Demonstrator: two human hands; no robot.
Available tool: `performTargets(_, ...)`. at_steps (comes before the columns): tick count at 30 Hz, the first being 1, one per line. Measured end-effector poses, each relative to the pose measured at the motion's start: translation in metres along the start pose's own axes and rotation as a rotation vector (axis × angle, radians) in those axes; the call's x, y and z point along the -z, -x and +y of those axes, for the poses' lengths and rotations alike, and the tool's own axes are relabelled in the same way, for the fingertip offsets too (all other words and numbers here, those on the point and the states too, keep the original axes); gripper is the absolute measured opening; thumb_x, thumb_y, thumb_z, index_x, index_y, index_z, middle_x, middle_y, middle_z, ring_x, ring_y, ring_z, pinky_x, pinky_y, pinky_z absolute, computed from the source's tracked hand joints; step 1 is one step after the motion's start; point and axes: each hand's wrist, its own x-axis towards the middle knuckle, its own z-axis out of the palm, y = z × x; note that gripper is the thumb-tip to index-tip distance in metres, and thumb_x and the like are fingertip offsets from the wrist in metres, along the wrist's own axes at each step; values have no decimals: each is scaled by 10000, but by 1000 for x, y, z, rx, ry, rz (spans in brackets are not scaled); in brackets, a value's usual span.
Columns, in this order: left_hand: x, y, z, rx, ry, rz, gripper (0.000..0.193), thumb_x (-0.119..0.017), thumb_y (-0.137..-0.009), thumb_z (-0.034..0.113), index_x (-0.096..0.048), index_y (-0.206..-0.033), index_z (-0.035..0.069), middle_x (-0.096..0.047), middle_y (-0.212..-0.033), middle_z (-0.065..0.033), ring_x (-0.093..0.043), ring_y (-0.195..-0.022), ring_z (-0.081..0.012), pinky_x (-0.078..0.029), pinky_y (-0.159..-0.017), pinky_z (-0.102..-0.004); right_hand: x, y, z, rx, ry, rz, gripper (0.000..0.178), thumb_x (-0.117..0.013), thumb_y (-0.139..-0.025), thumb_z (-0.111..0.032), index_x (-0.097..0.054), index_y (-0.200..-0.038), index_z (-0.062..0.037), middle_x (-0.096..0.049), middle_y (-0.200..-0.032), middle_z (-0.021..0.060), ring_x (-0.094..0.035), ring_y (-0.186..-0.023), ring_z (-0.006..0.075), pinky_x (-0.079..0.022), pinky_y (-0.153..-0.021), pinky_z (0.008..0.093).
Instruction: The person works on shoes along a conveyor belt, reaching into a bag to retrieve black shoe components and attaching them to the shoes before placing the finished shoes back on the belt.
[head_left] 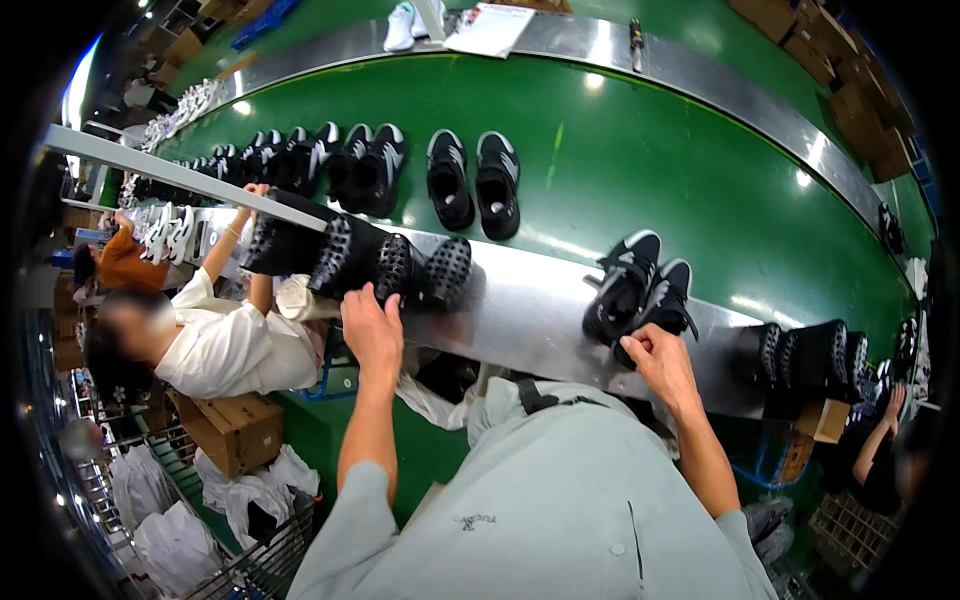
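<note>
My left hand (372, 332) reaches to a row of black pieces with round holes and bumps (393, 268), its fingers partly apart at the near edge of the row. What exactly these pieces are I cannot tell. On the metal ledge before me, a pair of black shoes (626, 285) with grey-white toes stands side by side, laces loose. Right at the heels of this pair is my right hand (660, 365), thumb and fingers pinched together. Whatever lies between those fingertips is too small or hidden to make out.
A green conveyor belt (620, 150) carries several pairs of black shoes (475, 185) leftward. More black pieces (815, 355) stand on the ledge at right. A co-worker in a white shirt (235, 340) reaches in from the left, below a white bar (190, 175). A cardboard box (235, 435) sits behind.
</note>
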Motion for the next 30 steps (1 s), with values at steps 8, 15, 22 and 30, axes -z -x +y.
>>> performTargets(8, 43, -3, 163, -384, 569, -29, 449, -816, -794, 133, -650, -1179, -28, -643, -1094, -188, -621, -986, -367, -527, -842, -433, -38, -24, -79, -5, -1050, -256, 531, -678, -988, -337, -503, -1359, 1, -627, -1187, 84, -623, -1024, 141, -527, -893, 325)
performTargets(15, 13, -19, 210, -43, 1214, -444, 424, -773, -871, 185, -664, -1244, 16, -656, -1200, -124, -641, -1021, -252, -527, -826, -339, 0, -8, -41, -238, -1287, -460, 368, -675, -930, -188, -576, -1261, -61, -659, -1125, 28, -649, -1019, 138, -543, -872, 314)
performTargets(22, -47, -4, 239, 183, 1476, -1232, 171, -738, -907, 80, -706, -1053, -2, -715, -946, -56, -648, -855, -103, -523, -767, -245, 10, 36, -22, -107, -559, -140, 686, -693, -936, -439, -497, -1410, 17, -625, -1138, 124, -640, -1001, 214, -514, -871, 356)
performTargets(30, -69, 16, 264, 406, 1365, -1091, 99, -718, -886, 63, -710, -955, -7, -703, -870, -58, -640, -768, -114, -515, -695, -254, 17, 53, -13, 100, 206, 129, 596, -757, -843, -514, -643, -1005, 49, -679, -710, 214, -691, -703, 416, -551, -670, 489)
